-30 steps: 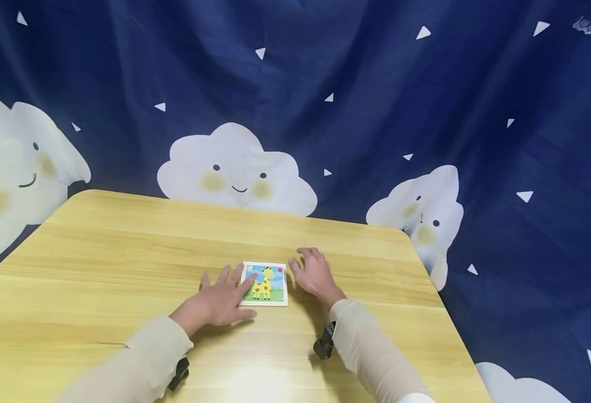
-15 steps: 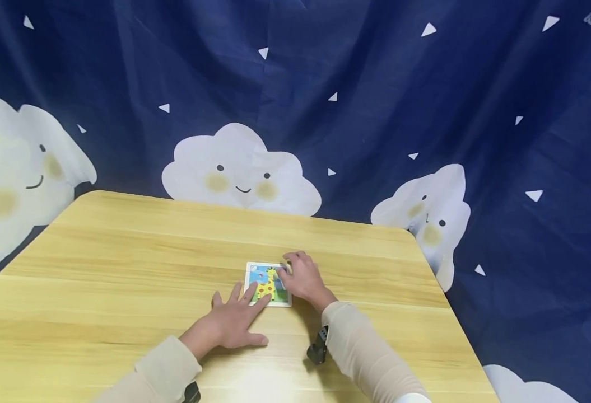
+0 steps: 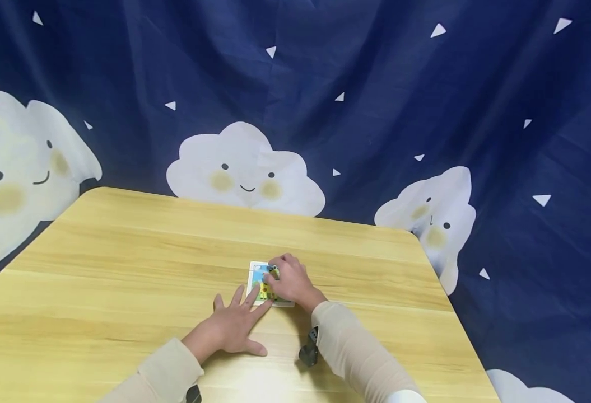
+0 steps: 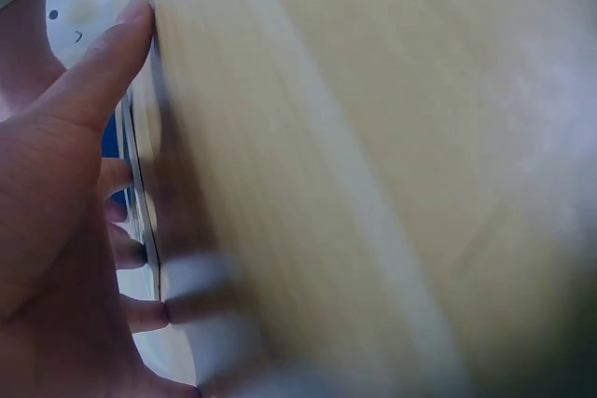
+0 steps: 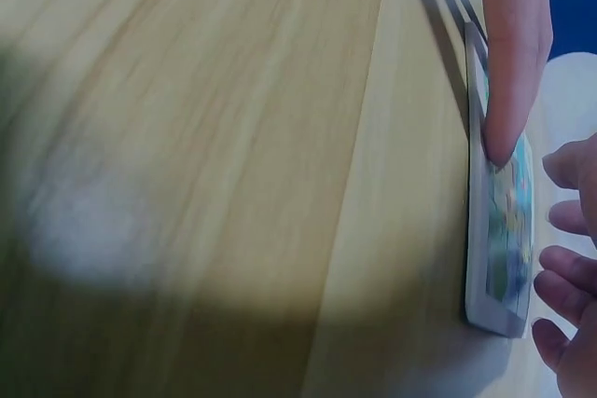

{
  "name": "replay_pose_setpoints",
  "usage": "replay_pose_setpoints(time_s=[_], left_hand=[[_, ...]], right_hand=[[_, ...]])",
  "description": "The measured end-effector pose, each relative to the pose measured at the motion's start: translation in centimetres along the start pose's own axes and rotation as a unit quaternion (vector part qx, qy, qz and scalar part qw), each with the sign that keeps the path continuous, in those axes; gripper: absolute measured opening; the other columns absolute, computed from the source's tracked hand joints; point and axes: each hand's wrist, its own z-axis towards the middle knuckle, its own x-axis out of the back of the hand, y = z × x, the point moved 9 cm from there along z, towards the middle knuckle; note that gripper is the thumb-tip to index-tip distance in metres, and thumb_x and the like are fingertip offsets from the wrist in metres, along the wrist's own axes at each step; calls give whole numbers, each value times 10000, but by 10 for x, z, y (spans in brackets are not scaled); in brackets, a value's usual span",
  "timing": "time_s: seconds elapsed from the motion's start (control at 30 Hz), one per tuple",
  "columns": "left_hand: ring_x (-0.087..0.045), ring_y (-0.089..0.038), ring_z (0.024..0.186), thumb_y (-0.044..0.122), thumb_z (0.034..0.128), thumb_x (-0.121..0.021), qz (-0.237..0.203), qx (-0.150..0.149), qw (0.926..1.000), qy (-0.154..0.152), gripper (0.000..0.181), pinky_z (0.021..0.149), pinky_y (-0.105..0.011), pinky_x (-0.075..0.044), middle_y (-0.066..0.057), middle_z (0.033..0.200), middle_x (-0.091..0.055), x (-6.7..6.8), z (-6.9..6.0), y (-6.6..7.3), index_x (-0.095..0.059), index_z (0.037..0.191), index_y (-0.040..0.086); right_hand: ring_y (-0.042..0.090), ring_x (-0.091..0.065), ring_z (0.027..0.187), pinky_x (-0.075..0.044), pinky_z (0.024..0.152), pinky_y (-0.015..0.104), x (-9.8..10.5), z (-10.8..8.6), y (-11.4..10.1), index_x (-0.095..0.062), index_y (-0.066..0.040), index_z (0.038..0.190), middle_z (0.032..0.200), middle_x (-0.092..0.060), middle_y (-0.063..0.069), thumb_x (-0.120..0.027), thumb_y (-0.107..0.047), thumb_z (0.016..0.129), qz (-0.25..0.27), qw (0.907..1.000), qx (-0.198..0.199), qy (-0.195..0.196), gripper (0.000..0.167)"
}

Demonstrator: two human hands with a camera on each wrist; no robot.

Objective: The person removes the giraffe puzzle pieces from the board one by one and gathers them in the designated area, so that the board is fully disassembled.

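Observation:
A square giraffe picture board with a white border (image 3: 250, 278) lies flat on the table. Spread fingers of the left hand (image 3: 231, 329) rest on its lower left part, the thumb on the wood in front. Over the board's right half is the right hand (image 3: 293, 284), fingers loosely bent and covering part of the giraffe; nothing is visibly held. The right wrist view shows the board's pale rim (image 5: 478, 258), a fingertip of the left hand (image 5: 515, 53) on the picture and the right hand's fingers (image 5: 567, 277) beside it. The left hand (image 4: 65, 193) fills the left of its wrist view.
The light wood table (image 3: 124, 268) extends around the board. Behind it hangs a dark blue curtain (image 3: 214, 67) with smiling clouds and white triangles. Small black devices sit at both wrists, the right one (image 3: 308, 350) just above the tabletop.
The right hand has moved left from beside the board to over its right half. The left hand has slid down towards the board's near edge. The head view has shifted slightly.

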Motion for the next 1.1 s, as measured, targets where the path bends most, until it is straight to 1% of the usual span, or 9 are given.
replay_pose_setpoints(time_s=[0.2,0.33,0.57,0.83,0.93,1.1], left_hand=[[-186,-581,1526,713,860,-723,67,-55,10000,-3,1021,988,-921,-217,-245,1726,-177,-3,1,-1,-386,1648,159],[-189,-579,1527,710,853,-734,43,-45,10000,45,1017,989,-922,-214,-237,1724,-193,-1,0,-1,-402,1642,161],[-191,-570,1531,716,846,-738,58,17,10000,50,1017,998,-918,-210,-227,1724,-206,-1,-1,-1,-413,1638,168],[-182,-583,1527,690,848,-757,-134,-4,9999,56,1013,997,-926,-182,-239,1722,-201,0,0,-1,-414,1636,154],[-170,-589,1527,680,856,-757,-188,-8,9998,-8,1010,996,-930,-172,-246,1722,-189,-1,1,-1,-402,1642,154],[-176,-584,1527,678,851,-762,-206,40,9998,-53,1013,997,-927,-178,-241,1723,-193,-3,1,-1,-399,1645,164]], right_hand=[[325,-549,1265,-441,1073,516,-2,2,-7,-698,-58,1341,1336,-603,124,-668,-271,1037,52,9999,95,-118,372],[311,-533,1257,-446,1057,496,-6,4,-8,-702,-63,1331,1332,-591,113,-668,-274,1037,-44,9998,118,-169,364],[312,-530,1258,-454,1071,485,-9,6,-11,-696,-60,1351,1353,-577,130,-654,-276,1042,-138,9995,116,-243,380],[304,-537,1223,-475,1054,481,-10,10,-11,-698,-57,1339,1341,-575,132,-653,-250,1040,-219,9995,149,-175,358],[304,-539,1212,-479,1045,481,-11,10,-10,-698,-48,1331,1330,-576,133,-653,-239,1041,-124,9996,201,-171,350],[305,-538,1189,-481,1021,476,-14,12,-8,-703,-40,1288,1294,-576,130,-665,-189,1018,191,9992,339,-114,311]])
